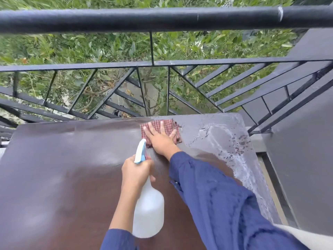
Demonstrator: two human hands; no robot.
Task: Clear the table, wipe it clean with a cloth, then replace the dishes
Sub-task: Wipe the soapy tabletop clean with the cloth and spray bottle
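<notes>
Wiping step: the right hand (pixel 161 139) lies flat with fingers straight and spread, pressing the checked cloth (pixel 170 125) onto the table (pixel 63 168) close to its far edge.
Left hand: the left hand (pixel 135 170) is curled round the neck of the spray bottle (pixel 148 210), just nearer the person than the right hand. The nozzle points toward the cloth. Whether the bottle's base rests on the tabletop I cannot tell.
Cloth: folded under the right palm, with its edges showing beyond the fingertips and on either side of the hand.
Done: no dishes show anywhere around the hands, so clearing looks finished. The surface left of both hands is dark and even, and probably wiped.
Left to do: whitish wet streaks (pixel 225 141) and droplets lie to the right of the right hand and run back alongside the blue sleeve (pixel 216 195). That strip needs wiping, and then the dishes go back. Where they wait is out of view.
Progress: by my judgement about the middle of the task, partway through the wipe.
</notes>
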